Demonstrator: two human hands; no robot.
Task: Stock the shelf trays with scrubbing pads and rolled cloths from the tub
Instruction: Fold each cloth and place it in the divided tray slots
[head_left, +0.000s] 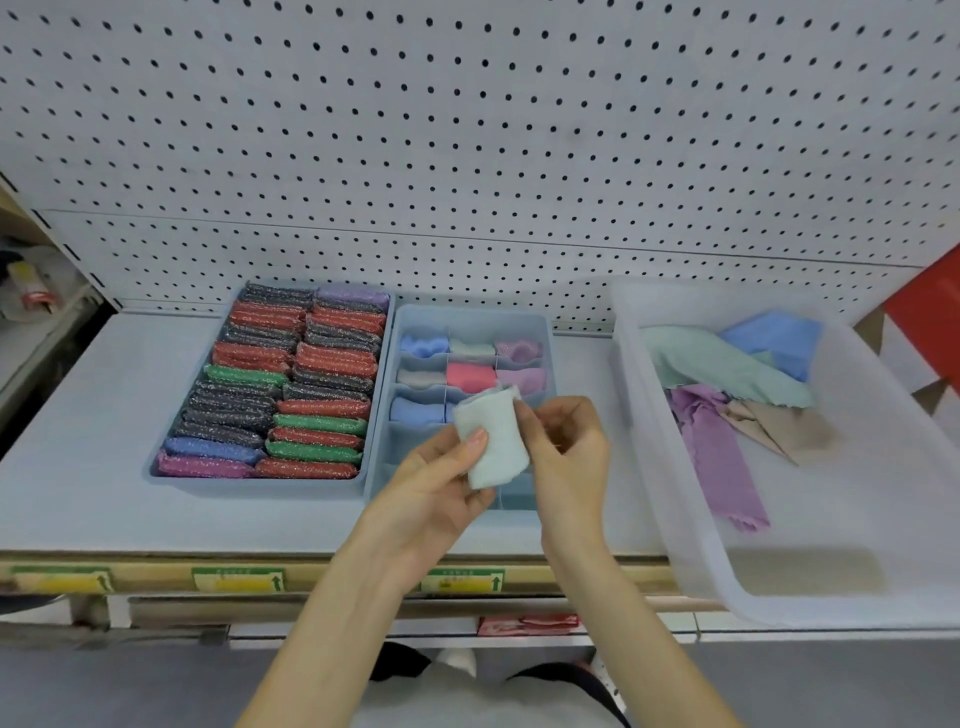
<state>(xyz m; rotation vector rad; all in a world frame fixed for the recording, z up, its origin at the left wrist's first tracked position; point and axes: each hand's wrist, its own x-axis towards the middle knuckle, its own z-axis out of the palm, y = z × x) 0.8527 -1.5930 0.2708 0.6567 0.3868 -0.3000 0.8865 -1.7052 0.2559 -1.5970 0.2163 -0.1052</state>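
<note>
Where the two hands meet at the centre of the frame, a pale white rolled cloth (493, 436) stands nearly upright between them, held just above the front compartments of a pale-blue divided plastic tray (470, 314). The left hand (436, 493) grips the roll from below and from the left, its thumb (475, 439) pressed flat across the front and the other fingers curled behind. The right hand (569, 457) pinches the roll's right edge near the top with curled fingertips.

Green-and-yellow shelf-edge tags (239, 579) with arrows run along the lower left of the frame; their print is too blurred to read.

The roll is a short, soft cylinder, open at its upper end, with a fuzzy surface. Behind it, the tray's far cells hold rolled cloths (470, 376) in blue, mint, lilac, grey and pink. Just left of that tray, a second pale-blue tray (249, 486) is packed with glittery scrubbing pads (291, 384) in red, dark grey, green, blue and purple. At the right, a translucent plastic tub (831, 519) contains loose flat cloths (727, 364) in mint, blue, lilac and beige
</note>
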